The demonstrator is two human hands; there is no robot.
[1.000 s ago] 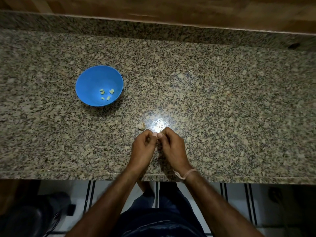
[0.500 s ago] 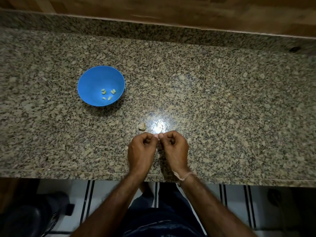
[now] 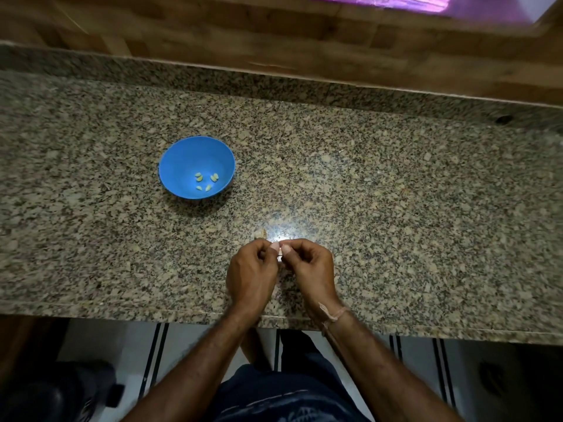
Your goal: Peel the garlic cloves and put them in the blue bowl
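Garlic clove (image 3: 280, 256) stays pinched between our left hand (image 3: 253, 275) and right hand (image 3: 310, 274) over the counter (image 3: 396, 208); nothing new has reached the bowl (image 3: 182, 156), so we judge peeling unfinished.

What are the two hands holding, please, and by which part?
A garlic clove, pinched between the fingers of the left hand and right hand; which part cannot be told.

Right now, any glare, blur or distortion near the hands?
Head view: bright glare spot on the speckled granite counter just beyond the left hand and right hand; small pale garlic clove pinched between them barely visible; wooden back wall smeared; counter edges bowed.
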